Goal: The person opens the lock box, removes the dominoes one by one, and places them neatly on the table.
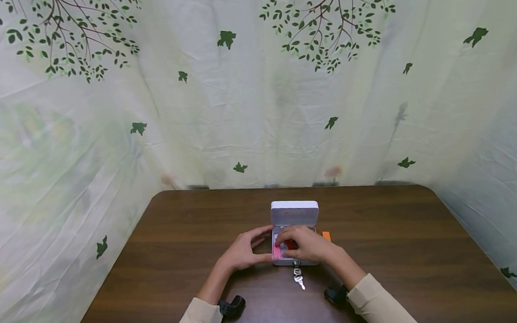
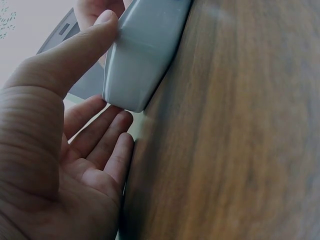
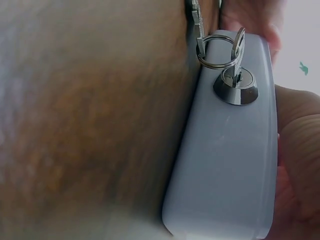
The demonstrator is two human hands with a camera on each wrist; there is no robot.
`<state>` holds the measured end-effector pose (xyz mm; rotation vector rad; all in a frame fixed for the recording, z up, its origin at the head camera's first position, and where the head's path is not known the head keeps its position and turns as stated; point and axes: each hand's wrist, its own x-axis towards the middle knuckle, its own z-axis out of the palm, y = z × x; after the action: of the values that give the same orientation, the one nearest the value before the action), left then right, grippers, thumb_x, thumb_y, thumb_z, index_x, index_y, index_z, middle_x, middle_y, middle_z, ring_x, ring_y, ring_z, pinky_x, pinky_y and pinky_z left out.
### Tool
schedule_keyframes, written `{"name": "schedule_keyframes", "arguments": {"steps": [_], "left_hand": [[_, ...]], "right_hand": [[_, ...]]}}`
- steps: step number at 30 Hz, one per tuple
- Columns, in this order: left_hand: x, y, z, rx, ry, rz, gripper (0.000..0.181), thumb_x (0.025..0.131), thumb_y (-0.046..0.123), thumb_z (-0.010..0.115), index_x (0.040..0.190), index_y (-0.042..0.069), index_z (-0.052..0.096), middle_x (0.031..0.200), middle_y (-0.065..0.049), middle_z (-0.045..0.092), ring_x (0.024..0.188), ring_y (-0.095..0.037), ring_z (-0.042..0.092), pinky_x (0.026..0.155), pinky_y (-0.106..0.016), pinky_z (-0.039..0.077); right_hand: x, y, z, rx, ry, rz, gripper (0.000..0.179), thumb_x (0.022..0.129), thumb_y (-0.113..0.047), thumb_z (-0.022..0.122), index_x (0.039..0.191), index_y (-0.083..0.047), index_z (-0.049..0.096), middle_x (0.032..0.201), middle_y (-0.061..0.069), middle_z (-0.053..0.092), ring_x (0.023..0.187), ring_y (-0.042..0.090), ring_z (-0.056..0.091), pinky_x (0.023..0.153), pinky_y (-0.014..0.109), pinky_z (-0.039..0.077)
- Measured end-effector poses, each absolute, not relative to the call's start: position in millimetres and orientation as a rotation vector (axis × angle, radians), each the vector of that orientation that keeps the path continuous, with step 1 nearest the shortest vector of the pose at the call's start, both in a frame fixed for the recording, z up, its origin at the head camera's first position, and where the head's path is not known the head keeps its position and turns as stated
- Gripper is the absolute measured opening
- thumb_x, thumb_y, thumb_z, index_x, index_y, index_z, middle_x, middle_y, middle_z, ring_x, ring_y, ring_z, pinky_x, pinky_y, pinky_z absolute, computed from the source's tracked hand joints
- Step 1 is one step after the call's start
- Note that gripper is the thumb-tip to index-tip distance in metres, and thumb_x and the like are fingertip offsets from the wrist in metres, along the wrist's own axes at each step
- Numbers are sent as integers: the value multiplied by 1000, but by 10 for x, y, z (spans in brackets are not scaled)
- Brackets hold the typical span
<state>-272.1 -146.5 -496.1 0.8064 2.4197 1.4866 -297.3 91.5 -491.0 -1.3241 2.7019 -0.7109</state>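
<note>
Pointing its lock (image 3: 235,94) nearward, box (image 3: 222,165) gripped by left hand (image 1: 243,252); right hand (image 1: 309,246): hold unclear.

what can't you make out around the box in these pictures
Inside of the white box: head view, partly covered by the right hand.
What that hand holds, if anything: right wrist view, hidden behind the box.
Orange thing: head view, too small, partly behind that hand.

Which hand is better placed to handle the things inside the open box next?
Probably the right hand: its fingers reach into the box, while the left hand touches the box's left end.
</note>
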Motion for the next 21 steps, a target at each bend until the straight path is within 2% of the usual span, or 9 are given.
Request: {"name": "schedule_keyframes", "arguments": {"steps": [10,15,21], "left_hand": [[-2756,-1472,-5005,825,2421,1462,79,80,22,81,146,2,41,150,-15,43,139,-32,41,114,-48,37],[-2855,-1484,-5199,819,2454,1457,79,79,23,82,146,9,42,150,-9,43,139,-29,41,114,-47,37],[-2887,-1497,-5248,815,2462,1470,77,78,31,82,144,17,45,148,0,47,137,-19,44,113,-39,40]], "right_hand": [[-3002,903,-4949,-1352,2711,-697,27,86,-28,75,112,-18,72,116,-6,68,114,12,60,99,36,52],[-2994,910,-4961,-1306,2756,-696,30,85,-32,76,111,-18,72,117,-5,68,111,13,61,97,36,53],[-3008,900,-4988,-1282,2800,-717,32,81,-38,79,106,-19,73,111,-6,69,100,12,63,86,29,55]]}}
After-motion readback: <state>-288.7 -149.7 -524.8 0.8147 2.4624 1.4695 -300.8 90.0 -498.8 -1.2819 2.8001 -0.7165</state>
